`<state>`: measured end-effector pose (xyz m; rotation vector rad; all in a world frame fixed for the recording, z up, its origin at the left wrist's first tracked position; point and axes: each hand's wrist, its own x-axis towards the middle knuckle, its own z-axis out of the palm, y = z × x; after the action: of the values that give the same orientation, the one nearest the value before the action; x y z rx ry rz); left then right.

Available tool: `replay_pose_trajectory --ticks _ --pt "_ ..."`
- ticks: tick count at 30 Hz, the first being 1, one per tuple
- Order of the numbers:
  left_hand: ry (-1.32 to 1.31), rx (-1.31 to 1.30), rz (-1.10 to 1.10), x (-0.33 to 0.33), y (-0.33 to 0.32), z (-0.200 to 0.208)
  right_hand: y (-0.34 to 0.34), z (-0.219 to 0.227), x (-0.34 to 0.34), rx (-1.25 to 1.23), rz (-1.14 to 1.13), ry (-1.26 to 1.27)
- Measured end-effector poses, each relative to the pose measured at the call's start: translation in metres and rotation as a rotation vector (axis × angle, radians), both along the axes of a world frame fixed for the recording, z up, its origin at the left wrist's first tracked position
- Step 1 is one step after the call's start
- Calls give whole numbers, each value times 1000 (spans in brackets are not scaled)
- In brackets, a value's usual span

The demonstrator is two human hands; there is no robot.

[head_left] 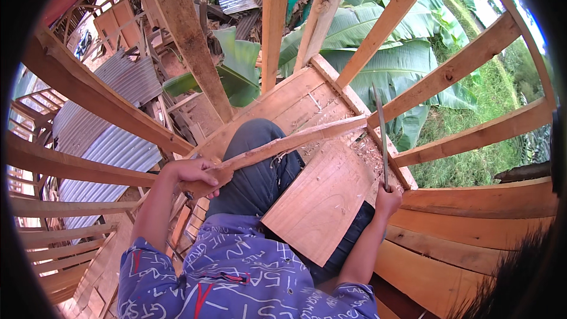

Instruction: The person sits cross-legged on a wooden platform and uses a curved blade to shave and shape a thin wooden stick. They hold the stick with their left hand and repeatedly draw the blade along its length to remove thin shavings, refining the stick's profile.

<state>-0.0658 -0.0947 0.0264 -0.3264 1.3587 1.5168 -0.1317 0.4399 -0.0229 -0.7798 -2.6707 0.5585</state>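
Observation:
My left hand (195,176) grips the near end of a long, rough-edged wooden slat (295,138). The slat slants up across my left knee, and its far end lies close to the corner of the wooden platform's raised edge. In my right hand (388,201) is a long, narrow-bladed knife like a machete (382,136), its blade pointing up and away from me. The blade stands apart from the slat, a little to its right. A broad, flat wooden board (319,201), rounded at its far end, rests across my right thigh between the two hands.
Wood shavings (361,142) litter the platform (283,106) around my legs. Upright wooden posts (274,23) and rails (452,74) fan out around me. Stacked planks (472,218) stand at the right. Beyond are banana leaves (378,62) and corrugated metal sheets (109,142).

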Motion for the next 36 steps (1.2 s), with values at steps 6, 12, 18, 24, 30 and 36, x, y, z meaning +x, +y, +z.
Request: replay_pose_trajectory --ticks 6,12,18,24,30,36 --pt "-7 -46 -180 30 6 -15 -5 7 13 -46 161 199" --pt "-53 -48 -222 35 43 -24 -57 45 26 -35 329 166" --pt "68 -93 -185 38 54 -21 -110 57 28 95 547 37" --pt "166 -224 -131 54 58 -34 -86 45 19 259 383 -29" --pt "208 -192 -160 51 57 -45 -25 74 7 255 -47 -174" --pt "147 -257 -151 55 59 -46 -82 58 26 70 217 -211"
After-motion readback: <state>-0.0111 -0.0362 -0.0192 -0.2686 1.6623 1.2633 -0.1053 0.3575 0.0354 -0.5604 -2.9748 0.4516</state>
